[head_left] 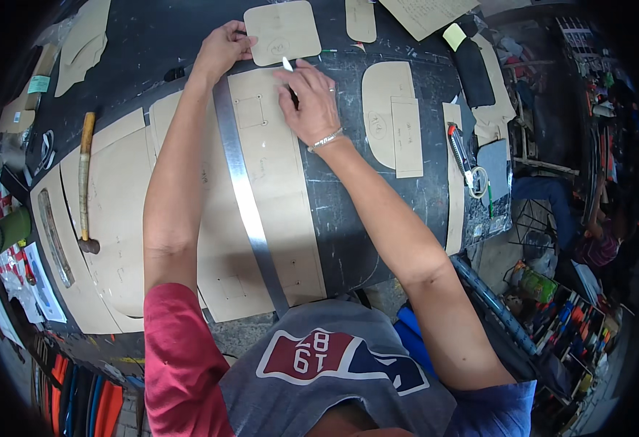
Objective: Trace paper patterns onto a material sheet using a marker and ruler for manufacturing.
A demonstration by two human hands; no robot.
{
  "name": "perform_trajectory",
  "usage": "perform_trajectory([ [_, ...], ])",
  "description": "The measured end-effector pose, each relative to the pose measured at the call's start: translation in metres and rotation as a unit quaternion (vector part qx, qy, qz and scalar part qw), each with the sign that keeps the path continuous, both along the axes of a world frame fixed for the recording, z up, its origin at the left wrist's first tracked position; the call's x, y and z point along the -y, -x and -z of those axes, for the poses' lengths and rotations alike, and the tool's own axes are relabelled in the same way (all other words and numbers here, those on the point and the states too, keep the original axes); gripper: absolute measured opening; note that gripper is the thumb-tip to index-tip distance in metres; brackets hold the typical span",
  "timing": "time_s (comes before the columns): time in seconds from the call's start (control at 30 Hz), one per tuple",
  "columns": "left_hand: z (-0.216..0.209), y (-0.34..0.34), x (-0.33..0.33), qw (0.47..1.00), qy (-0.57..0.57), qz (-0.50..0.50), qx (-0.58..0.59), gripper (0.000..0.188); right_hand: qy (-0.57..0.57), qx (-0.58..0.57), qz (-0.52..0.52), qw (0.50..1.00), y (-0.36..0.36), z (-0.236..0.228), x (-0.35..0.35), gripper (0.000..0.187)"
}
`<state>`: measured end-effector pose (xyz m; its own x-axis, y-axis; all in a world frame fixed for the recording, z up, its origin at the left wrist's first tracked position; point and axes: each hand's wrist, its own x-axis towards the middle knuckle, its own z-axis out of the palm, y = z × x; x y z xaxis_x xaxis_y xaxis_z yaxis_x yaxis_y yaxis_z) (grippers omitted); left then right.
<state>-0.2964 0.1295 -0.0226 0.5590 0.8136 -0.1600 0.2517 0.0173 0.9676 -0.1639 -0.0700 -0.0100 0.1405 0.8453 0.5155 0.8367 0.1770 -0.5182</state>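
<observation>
At the far side of the dark table, a rounded-square card template [299, 29] with a handwritten mark lies flat. My left hand [225, 48] has its fingers closed on the template's left edge. My right hand [310, 103] is curled just below it, holding a slim white-tipped tool [287, 64] whose tip meets the template's lower edge; its exact kind I cannot make out. Under my arms stretches a large card sheet [279, 189] with small holes and drawn rectangles. A long steel ruler [243, 186] lies lengthwise across that sheet.
A wooden-handled hammer [86, 175] rests on card pieces at left, with scissors [47, 149] farther out. To the right lie a half-rounded card template [379, 109], a utility knife [461, 154] and a tape roll [476, 182]. A person [603, 240] is beyond the table at right.
</observation>
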Motion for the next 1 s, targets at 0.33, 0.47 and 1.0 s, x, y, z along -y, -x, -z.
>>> perform_trajectory([
  [0.33, 0.006, 0.004, -0.012, 1.0, -0.006, 0.027, -0.005, 0.028, 0.129, 0.113, 0.019, 0.985, 0.006, 0.001, -0.009, 0.062],
  [0.47, 0.006, 0.001, -0.014, 0.998, -0.03, 0.028, -0.038, 0.03, 0.158, 0.107, 0.016, 0.982, 0.007, 0.0, -0.01, 0.066],
  [1.0, 0.0, 0.007, -0.004, 0.99, -0.107, -0.031, -0.091, 0.039, 0.159, 0.119, 0.029, 0.98, 0.012, 0.001, -0.012, 0.078],
])
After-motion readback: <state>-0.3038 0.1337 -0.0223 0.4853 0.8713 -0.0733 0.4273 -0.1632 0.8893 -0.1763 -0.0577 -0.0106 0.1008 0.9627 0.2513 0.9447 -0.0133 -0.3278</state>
